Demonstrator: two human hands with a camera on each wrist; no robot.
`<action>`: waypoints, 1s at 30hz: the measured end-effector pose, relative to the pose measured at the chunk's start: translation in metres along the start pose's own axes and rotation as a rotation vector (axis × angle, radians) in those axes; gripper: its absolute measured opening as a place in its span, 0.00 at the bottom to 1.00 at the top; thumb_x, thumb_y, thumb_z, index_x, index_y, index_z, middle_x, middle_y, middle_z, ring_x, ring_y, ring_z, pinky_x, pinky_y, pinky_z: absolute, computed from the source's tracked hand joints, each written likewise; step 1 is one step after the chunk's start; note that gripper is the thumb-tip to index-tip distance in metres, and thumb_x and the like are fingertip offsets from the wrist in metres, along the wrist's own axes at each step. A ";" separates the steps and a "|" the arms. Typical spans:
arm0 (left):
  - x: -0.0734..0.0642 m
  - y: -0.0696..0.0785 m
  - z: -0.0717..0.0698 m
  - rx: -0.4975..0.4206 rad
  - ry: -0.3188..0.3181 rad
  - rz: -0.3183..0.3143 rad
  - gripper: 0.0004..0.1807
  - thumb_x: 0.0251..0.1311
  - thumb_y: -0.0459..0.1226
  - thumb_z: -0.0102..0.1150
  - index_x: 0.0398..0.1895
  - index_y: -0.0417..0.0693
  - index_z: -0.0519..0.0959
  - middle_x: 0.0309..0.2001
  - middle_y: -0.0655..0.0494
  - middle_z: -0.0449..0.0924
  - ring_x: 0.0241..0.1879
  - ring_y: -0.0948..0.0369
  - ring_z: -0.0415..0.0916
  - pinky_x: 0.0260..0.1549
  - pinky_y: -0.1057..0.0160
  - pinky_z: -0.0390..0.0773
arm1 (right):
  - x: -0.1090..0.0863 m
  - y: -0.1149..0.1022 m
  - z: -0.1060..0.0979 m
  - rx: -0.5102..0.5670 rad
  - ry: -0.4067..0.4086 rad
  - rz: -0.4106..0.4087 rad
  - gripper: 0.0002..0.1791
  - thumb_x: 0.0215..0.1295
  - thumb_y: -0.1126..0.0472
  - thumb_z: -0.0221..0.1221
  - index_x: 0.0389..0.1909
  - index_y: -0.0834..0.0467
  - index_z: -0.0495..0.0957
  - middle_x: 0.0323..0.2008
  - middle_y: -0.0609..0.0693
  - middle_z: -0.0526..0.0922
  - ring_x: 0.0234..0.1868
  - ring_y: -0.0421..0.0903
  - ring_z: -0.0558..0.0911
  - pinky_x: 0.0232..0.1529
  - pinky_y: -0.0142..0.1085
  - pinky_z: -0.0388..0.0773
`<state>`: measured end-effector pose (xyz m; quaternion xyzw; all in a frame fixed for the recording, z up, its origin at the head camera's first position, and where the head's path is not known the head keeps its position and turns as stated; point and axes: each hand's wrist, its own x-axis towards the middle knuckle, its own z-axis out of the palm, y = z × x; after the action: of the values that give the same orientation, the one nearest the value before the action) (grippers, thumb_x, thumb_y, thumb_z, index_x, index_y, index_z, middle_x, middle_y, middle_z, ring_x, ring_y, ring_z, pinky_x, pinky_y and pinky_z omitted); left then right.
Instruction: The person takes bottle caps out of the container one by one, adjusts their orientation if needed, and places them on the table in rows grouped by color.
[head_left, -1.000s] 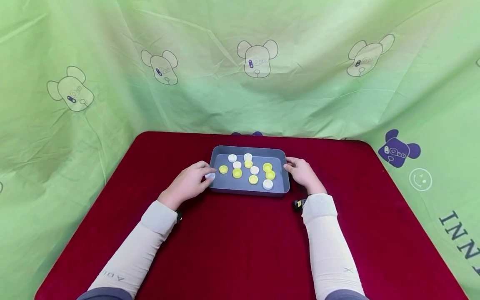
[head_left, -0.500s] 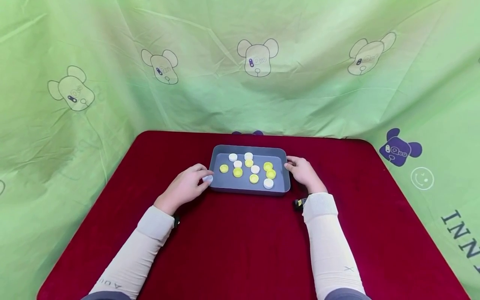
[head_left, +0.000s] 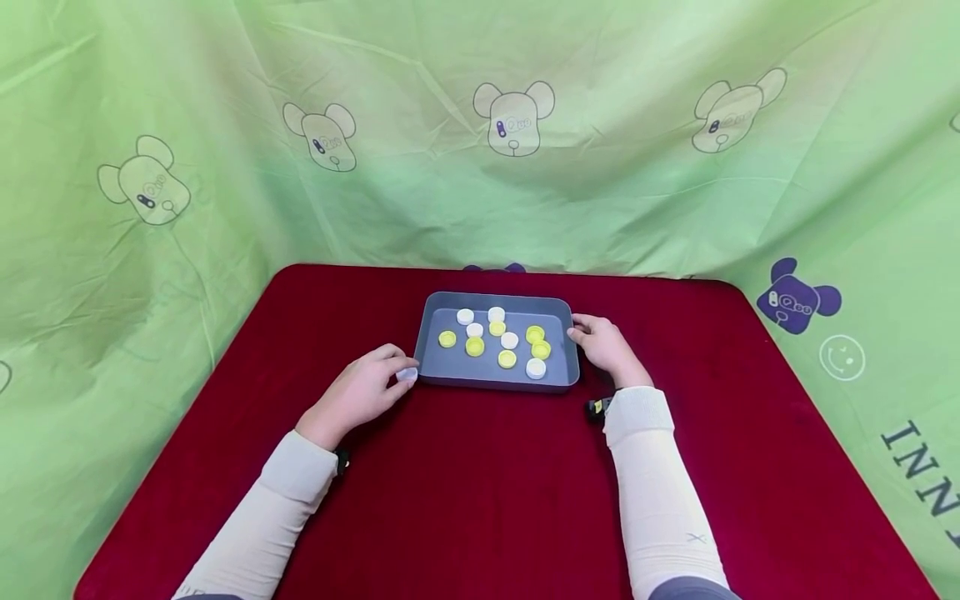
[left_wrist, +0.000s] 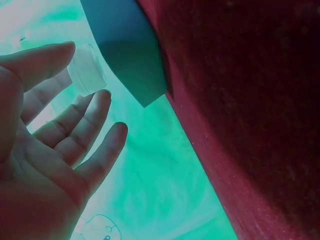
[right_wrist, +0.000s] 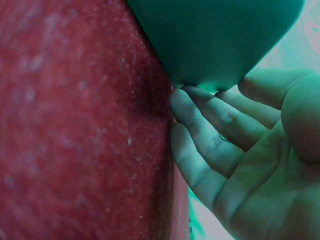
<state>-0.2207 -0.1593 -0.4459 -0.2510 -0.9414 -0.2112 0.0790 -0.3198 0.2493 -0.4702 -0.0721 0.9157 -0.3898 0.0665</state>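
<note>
Just outside the near left corner of the grey rectangular tray (head_left: 450, 369), my left hand (head_left: 358, 393) pinches a pale round bottle cap (head_left: 407, 375) between thumb and fingers. The left wrist view shows the cap (left_wrist: 87, 71) beside the tray wall, with the lower fingers held loosely apart. My right hand (head_left: 606, 343) touches the tray's right end. In the right wrist view its nearly straight fingers (right_wrist: 210, 135) lie against the outer wall, and its thumb is near the rim. Several white caps (head_left: 536, 368) and yellow caps (head_left: 474, 347) lie spread over the tray floor.
The tray stands on a table with a dark red cloth (head_left: 480, 483). Green printed fabric (head_left: 420, 208) hangs behind the table and along both sides. A dark wrist device (head_left: 597, 409) sits at the right cuff.
My left hand has drawn the pale cap from over the tray's left edge outward, to the left and nearer to me. The right hand and the tray stay in place.
</note>
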 end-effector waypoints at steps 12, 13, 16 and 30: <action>-0.010 0.005 0.000 0.001 -0.049 -0.008 0.13 0.63 0.41 0.63 0.48 0.48 0.85 0.44 0.59 0.77 0.40 0.63 0.75 0.43 0.59 0.77 | 0.000 0.002 0.000 0.011 0.007 -0.002 0.27 0.74 0.59 0.51 0.69 0.65 0.64 0.63 0.63 0.71 0.62 0.58 0.72 0.62 0.53 0.65; -0.011 0.005 0.000 -0.001 -0.058 -0.011 0.13 0.63 0.40 0.63 0.48 0.48 0.84 0.44 0.59 0.77 0.40 0.63 0.75 0.43 0.59 0.77 | 0.000 0.002 0.000 0.016 0.006 0.002 0.27 0.74 0.59 0.51 0.69 0.65 0.64 0.63 0.63 0.71 0.62 0.58 0.72 0.62 0.53 0.65; -0.014 0.004 0.000 -0.008 -0.081 -0.023 0.13 0.63 0.40 0.63 0.48 0.47 0.84 0.44 0.59 0.77 0.40 0.62 0.75 0.43 0.60 0.77 | 0.000 0.001 0.001 0.022 -0.003 0.012 0.27 0.74 0.58 0.51 0.70 0.65 0.63 0.64 0.63 0.71 0.63 0.58 0.71 0.62 0.53 0.65; -0.017 -0.003 0.006 -0.038 -0.177 -0.043 0.12 0.62 0.40 0.64 0.47 0.48 0.84 0.44 0.59 0.78 0.42 0.62 0.75 0.48 0.58 0.76 | 0.001 0.000 0.001 0.024 -0.013 0.029 0.27 0.74 0.58 0.51 0.70 0.64 0.63 0.65 0.62 0.69 0.65 0.58 0.69 0.63 0.53 0.63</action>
<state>-0.2081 -0.1664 -0.4566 -0.2498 -0.9457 -0.2077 -0.0137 -0.3204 0.2483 -0.4710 -0.0607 0.9114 -0.3994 0.0787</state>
